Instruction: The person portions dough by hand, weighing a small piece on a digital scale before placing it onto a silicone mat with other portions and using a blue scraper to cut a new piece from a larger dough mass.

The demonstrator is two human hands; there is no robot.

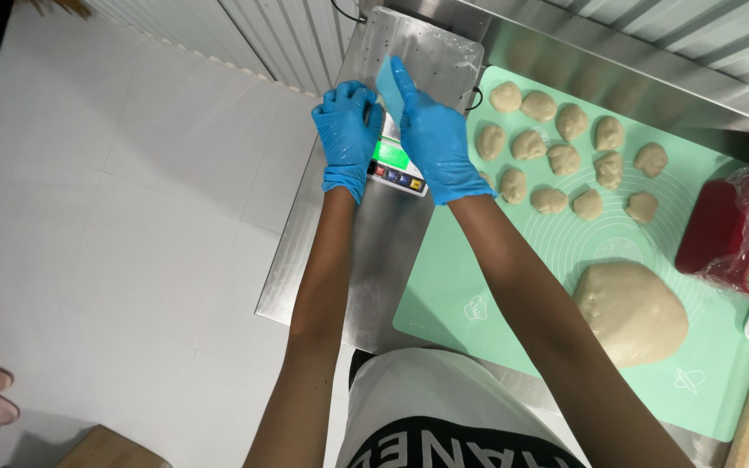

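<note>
Head view: both gloved hands, left hand and right hand, clamp a scraper over the scale, dough balls beside.

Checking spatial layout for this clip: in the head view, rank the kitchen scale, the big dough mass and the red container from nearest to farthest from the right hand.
1. Kitchen scale: directly under the right hand, at the table's left.
2. Big dough mass: on the green mat, lower right.
3. Red container: at the far right edge.
</note>
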